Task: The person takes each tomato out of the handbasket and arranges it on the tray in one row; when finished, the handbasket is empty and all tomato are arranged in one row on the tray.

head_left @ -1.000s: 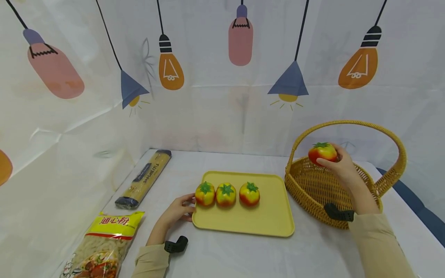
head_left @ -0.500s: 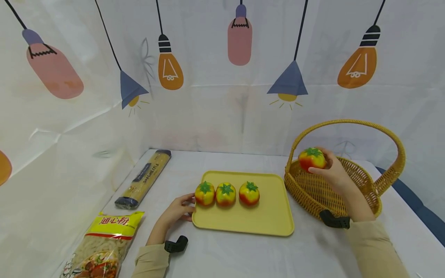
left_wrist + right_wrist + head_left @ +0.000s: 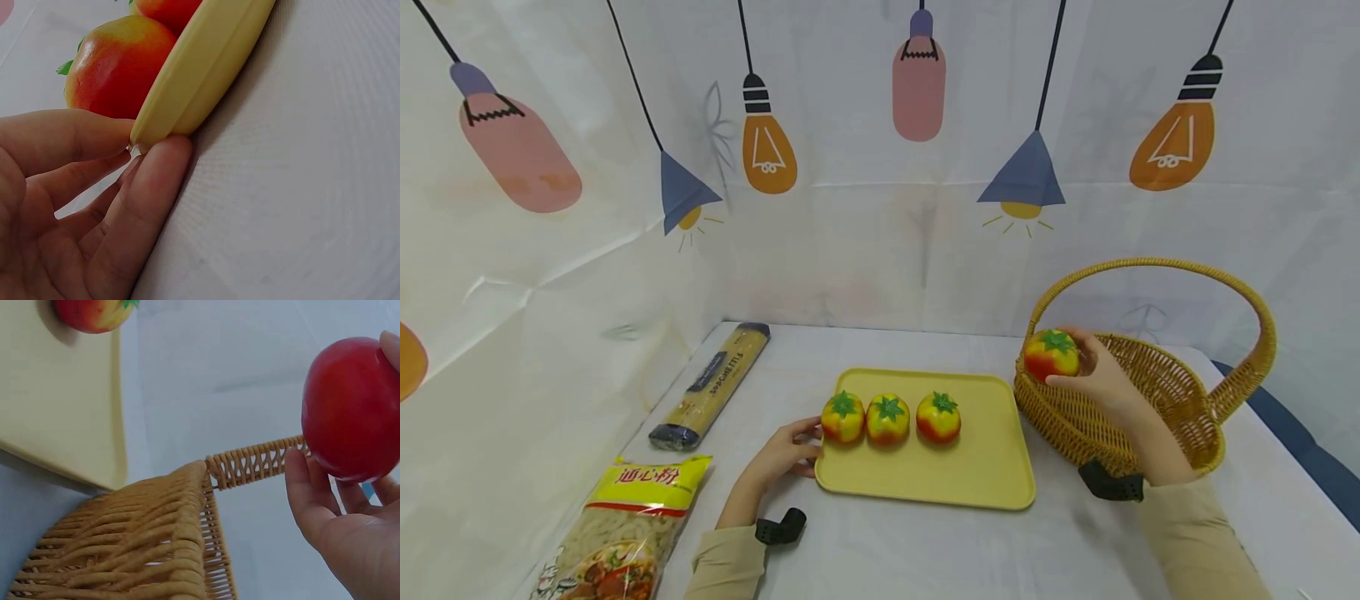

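My right hand (image 3: pixel 1101 375) grips a red and yellow toy tomato (image 3: pixel 1051 354) with a green leafy top. It holds the tomato above the left rim of a wicker basket (image 3: pixel 1180 392); in the right wrist view the tomato (image 3: pixel 353 409) shows its red underside. My left hand (image 3: pixel 782 454) pinches the left edge of a yellow tray (image 3: pixel 925 483), thumb and fingers at the rim (image 3: pixel 187 81) in the left wrist view. Three similar tomatoes sit in a row on the tray: left (image 3: pixel 842 417), middle (image 3: pixel 887 419) and right (image 3: pixel 937 418), with a wider gap before the right one.
A spaghetti packet (image 3: pixel 711 387) lies at the back left of the white-covered table. In front of it is a bag of pasta (image 3: pixel 625 533) with a yellow top. The basket's tall handle (image 3: pixel 1150 263) arches over its opening. A printed curtain (image 3: pixel 865 250) hangs behind.
My right hand has carried the tomato left and slightly down, from over the basket's opening to its left rim. The left hand, the tray and its tomatoes stay in place.
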`<action>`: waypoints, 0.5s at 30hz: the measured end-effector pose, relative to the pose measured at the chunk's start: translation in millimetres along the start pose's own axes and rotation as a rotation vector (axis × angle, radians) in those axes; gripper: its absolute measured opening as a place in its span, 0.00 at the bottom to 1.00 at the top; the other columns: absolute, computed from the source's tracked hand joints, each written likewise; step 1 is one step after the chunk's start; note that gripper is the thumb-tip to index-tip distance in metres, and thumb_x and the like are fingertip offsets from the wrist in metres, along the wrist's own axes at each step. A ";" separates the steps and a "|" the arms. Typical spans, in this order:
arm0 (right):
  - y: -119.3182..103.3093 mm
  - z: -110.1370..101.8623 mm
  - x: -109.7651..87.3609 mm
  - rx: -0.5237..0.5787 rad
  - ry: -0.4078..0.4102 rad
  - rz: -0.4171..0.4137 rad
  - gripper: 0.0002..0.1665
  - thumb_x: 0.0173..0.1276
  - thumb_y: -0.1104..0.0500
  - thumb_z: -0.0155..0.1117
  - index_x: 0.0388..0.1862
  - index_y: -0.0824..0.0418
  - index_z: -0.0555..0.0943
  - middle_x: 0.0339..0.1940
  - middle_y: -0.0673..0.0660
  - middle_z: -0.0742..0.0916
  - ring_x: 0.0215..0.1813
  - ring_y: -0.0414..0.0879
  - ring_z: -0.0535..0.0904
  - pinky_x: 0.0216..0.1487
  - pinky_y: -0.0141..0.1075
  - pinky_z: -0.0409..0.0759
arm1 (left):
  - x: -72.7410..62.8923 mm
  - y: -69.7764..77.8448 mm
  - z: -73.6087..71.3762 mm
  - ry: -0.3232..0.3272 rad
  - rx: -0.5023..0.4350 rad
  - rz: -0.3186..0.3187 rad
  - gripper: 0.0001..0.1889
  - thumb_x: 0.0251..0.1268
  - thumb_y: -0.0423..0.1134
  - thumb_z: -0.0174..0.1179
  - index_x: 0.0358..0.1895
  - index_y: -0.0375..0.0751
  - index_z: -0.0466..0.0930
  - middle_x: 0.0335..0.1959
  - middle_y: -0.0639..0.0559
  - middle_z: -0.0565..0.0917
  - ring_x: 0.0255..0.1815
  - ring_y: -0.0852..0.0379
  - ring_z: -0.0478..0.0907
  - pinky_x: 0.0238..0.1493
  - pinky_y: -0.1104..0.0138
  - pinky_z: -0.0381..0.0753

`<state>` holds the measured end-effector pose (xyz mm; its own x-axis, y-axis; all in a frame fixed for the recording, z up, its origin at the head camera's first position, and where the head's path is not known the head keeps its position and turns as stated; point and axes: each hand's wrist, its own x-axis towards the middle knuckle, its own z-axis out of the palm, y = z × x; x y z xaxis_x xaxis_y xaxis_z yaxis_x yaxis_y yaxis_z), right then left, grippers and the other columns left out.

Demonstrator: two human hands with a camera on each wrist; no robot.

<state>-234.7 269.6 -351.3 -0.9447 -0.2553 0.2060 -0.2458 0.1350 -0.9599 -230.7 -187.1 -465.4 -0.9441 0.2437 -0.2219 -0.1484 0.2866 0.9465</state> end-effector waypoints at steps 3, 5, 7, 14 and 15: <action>0.2 4.7 -0.6 -0.047 -0.021 0.012 0.38 0.61 0.68 0.61 0.66 0.59 0.55 0.55 0.46 0.68 0.51 0.33 0.71 0.47 0.23 0.76 | -0.2 0.6 -0.4 -0.009 -0.009 0.006 0.33 0.56 0.29 0.57 0.66 0.26 0.57 0.54 0.35 0.68 0.33 0.55 0.76 0.31 0.62 0.84; 0.1 8.4 -0.8 -0.074 -0.032 0.023 0.40 0.60 0.68 0.62 0.68 0.63 0.53 0.55 0.47 0.68 0.51 0.33 0.70 0.47 0.23 0.76 | -0.4 0.8 -0.7 -0.010 -0.012 0.008 0.33 0.56 0.30 0.58 0.67 0.27 0.58 0.54 0.36 0.69 0.33 0.56 0.76 0.31 0.62 0.84; 0.1 12.2 -0.8 -0.088 -0.042 0.036 0.43 0.59 0.67 0.62 0.69 0.67 0.50 0.57 0.51 0.68 0.51 0.33 0.70 0.47 0.23 0.76 | -0.8 1.1 -0.9 -0.008 -0.012 0.010 0.33 0.56 0.31 0.59 0.67 0.28 0.58 0.54 0.37 0.69 0.33 0.56 0.76 0.31 0.62 0.84; 2.4 23.4 -0.5 -0.085 -0.084 0.070 0.48 0.56 0.67 0.66 0.69 0.67 0.49 0.63 0.65 0.63 0.50 0.33 0.71 0.48 0.24 0.76 | -1.6 2.1 0.2 0.008 -0.014 0.004 0.34 0.54 0.31 0.60 0.66 0.29 0.60 0.54 0.37 0.69 0.33 0.55 0.76 0.31 0.62 0.84; 3.7 24.9 -0.2 -0.082 -0.090 0.073 0.48 0.56 0.67 0.66 0.70 0.67 0.49 0.64 0.66 0.62 0.51 0.34 0.70 0.48 0.25 0.76 | -1.4 2.2 0.3 0.009 -0.015 0.002 0.34 0.54 0.31 0.60 0.66 0.30 0.60 0.54 0.38 0.70 0.33 0.55 0.76 0.31 0.62 0.84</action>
<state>-230.1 246.3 -359.7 -0.9383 -0.3260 0.1153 -0.1980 0.2331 -0.9521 -229.7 -186.6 -463.1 -0.9471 0.2355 -0.2181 -0.1510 0.2726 0.9502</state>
